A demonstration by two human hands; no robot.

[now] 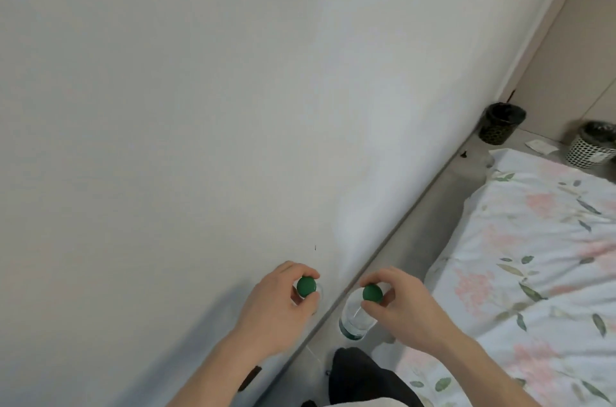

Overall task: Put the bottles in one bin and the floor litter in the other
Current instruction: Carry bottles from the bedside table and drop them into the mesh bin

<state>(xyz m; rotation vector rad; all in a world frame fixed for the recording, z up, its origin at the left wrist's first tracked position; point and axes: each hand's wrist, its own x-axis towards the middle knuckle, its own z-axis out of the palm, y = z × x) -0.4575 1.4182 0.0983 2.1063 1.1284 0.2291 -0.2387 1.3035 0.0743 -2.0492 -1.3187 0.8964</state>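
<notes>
Head view looks steeply down along a white wall that fills the left and centre of the picture, meeting a narrow strip of grey floor that runs between the wall and a bed. Lowest on the left, the left hand is closed around the neck of a clear bottle, its fingers pinched just under the green cap; almost nothing of this left bottle shows past the hand, and it hangs in front of the wall's foot. Just to its right, the right hand grips a second bottle the same way, fingers wrapped below its green cap. This right bottle is clear, hangs upright over the floor strip, and a greenish band shows near its lower end. Whether either bottle touches the floor cannot be told. Below the bottles, a dark trouser leg sits at the bottom edge. Further right, a bedspread printed with pink flowers and green leaves covers the lower right. Beyond the bed's far corner, a dark bin with a black liner stands on the floor against the foot of the wall, in the room's corner. A flat piece of white litter lies on the floor between that bin and a white mesh bin, also black-lined, at the right edge.
</notes>
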